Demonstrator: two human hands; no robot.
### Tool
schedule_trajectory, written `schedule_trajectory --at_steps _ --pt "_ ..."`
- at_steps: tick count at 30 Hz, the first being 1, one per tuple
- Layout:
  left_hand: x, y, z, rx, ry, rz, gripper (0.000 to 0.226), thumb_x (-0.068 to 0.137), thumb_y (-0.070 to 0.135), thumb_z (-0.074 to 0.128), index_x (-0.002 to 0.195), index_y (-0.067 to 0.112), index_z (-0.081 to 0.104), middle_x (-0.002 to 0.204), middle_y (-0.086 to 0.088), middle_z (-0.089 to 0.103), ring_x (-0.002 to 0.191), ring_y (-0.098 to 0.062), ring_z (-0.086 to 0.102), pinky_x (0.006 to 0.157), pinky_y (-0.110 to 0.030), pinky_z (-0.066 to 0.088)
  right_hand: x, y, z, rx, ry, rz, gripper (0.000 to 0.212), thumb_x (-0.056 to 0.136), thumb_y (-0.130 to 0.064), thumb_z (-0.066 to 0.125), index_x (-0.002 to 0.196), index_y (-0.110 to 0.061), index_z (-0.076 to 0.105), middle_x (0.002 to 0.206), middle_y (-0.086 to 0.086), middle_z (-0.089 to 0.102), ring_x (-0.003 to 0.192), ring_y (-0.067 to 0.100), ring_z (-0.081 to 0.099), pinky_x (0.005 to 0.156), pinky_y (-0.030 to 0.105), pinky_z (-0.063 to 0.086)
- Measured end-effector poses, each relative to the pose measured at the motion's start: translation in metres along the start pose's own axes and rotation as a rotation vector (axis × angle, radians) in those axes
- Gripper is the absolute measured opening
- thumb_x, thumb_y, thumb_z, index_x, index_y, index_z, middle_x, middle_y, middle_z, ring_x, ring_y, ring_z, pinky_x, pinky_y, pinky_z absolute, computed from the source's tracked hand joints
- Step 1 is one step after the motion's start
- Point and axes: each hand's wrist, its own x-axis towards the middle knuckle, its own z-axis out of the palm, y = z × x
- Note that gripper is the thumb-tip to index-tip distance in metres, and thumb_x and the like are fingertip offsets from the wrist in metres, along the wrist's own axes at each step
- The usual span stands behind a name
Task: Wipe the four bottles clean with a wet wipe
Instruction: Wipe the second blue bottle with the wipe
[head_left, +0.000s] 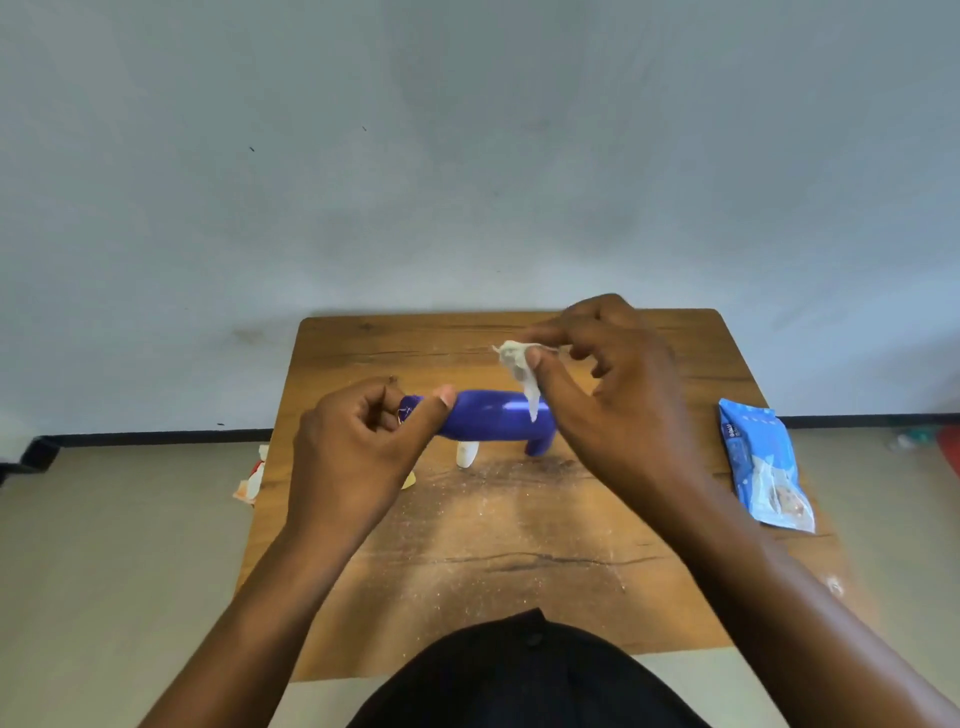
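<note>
A blue bottle (493, 415) is held sideways above the tabletop (509, 545), lying between the two hands. The left hand (358, 447) grips one end of it, thumb laid along the top and fingers curled round the end, where a scrap of label shows. The right hand (608, 384) pinches a crumpled, greyish wet wipe (519, 364) between thumb and fingertips just above the bottle's other end; a thin tail of the wipe hangs down in front of the blue body and seems to touch it, though the view is too soft to be sure. Below the bottle, between the hands, a small white bottle (466, 453) shows on the tabletop, and a blue piece (540, 444) beside it may be a cap or part of the held bottle. Well to the right of the right hand lies a blue wet wipe pack (763, 462) near the tabletop's edge. To the left of the left hand, an orange-and-white object (252, 478) sits at the tabletop's left edge, mostly hidden. The wood is dusted with pale specks.
</note>
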Motion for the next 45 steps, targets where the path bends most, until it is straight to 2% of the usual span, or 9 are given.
schedule_trajectory --at_steps 9,14,17,27,33,36,40,43,45 --pt "0.014 -0.009 -0.005 0.074 -0.134 0.087 0.038 0.071 0.063 0.075 0.095 0.034 0.069 0.088 0.019 0.071 0.085 0.007 0.065 0.06 -0.005 0.051 0.008 -0.004 0.001 0.512 -0.172 0.336 0.014 0.105 -0.013 0.06 0.109 -0.018 0.072 0.091 -0.007 0.082 0.086 0.009 0.078 0.077 0.034 0.066" --pt "0.012 -0.009 -0.008 -0.143 -0.267 0.105 0.032 0.074 0.04 0.087 0.102 0.03 0.075 0.098 0.015 0.077 0.087 -0.008 0.074 0.071 -0.023 0.06 0.002 -0.004 0.016 0.321 0.04 0.191 0.009 0.103 -0.018 0.063 0.105 -0.023 0.071 0.097 -0.01 0.078 0.089 0.008 0.074 0.077 0.033 0.062" --pt "0.011 -0.007 -0.005 -0.22 -0.298 0.121 0.03 0.081 0.02 0.087 0.108 0.026 0.077 0.102 0.011 0.078 0.089 -0.015 0.076 0.078 -0.03 0.063 -0.011 -0.006 0.028 0.258 -0.037 0.041 0.01 0.101 -0.021 0.067 0.108 -0.024 0.073 0.105 -0.016 0.075 0.097 0.002 0.071 0.081 0.027 0.061" --pt "0.009 -0.001 -0.001 -0.337 -0.251 0.207 0.036 0.079 0.027 0.078 0.114 0.033 0.07 0.11 0.026 0.075 0.11 -0.001 0.071 0.084 -0.012 0.055 -0.018 -0.004 0.019 0.333 -0.242 -0.122 0.02 0.094 -0.023 0.061 0.098 -0.016 0.079 0.134 -0.011 0.071 0.125 0.004 0.063 0.099 0.031 0.058" --pt "0.006 0.005 0.002 -0.232 -0.154 0.306 0.036 0.082 0.038 0.077 0.117 0.04 0.068 0.112 0.034 0.072 0.112 0.0 0.07 0.092 -0.014 0.054 -0.004 -0.008 0.003 0.231 -0.298 -0.107 0.039 0.1 -0.023 0.07 0.138 -0.031 0.064 0.135 -0.015 0.069 0.122 0.003 0.065 0.096 0.024 0.059" --pt "0.001 0.009 0.005 -0.035 -0.031 0.406 0.034 0.09 0.044 0.078 0.12 0.03 0.072 0.115 0.029 0.07 0.111 0.007 0.067 0.093 -0.015 0.054 0.0 -0.01 -0.002 0.091 -0.275 -0.191 0.042 0.097 -0.024 0.074 0.138 -0.03 0.068 0.134 -0.015 0.068 0.12 0.002 0.061 0.095 0.024 0.057" --pt "-0.01 0.02 0.014 0.081 0.15 0.512 0.051 0.089 0.026 0.082 0.135 0.015 0.063 0.117 0.026 0.061 0.108 0.023 0.059 0.088 -0.005 0.048 -0.002 -0.017 -0.001 0.103 -0.218 -0.134 0.034 0.093 -0.032 0.078 0.127 -0.035 0.074 0.125 -0.017 0.07 0.112 0.001 0.063 0.087 0.019 0.057" --pt "-0.011 0.027 0.019 0.127 0.126 0.554 0.086 0.082 0.02 0.087 0.154 0.007 0.041 0.127 0.056 0.04 0.115 0.005 0.065 0.082 -0.007 0.052 -0.004 -0.023 0.002 0.056 -0.215 -0.135 0.028 0.089 -0.034 0.082 0.117 -0.033 0.078 0.115 -0.017 0.076 0.105 0.0 0.066 0.083 0.017 0.056" --pt "-0.009 0.028 0.022 0.151 0.109 0.582 0.099 0.08 0.025 0.09 0.158 0.003 0.033 0.126 0.055 0.045 0.118 0.003 0.06 0.082 0.003 0.042 -0.002 -0.023 0.003 -0.018 -0.208 -0.138 0.027 0.087 -0.034 0.084 0.114 -0.032 0.079 0.107 -0.015 0.078 0.095 0.002 0.07 0.078 0.018 0.057"
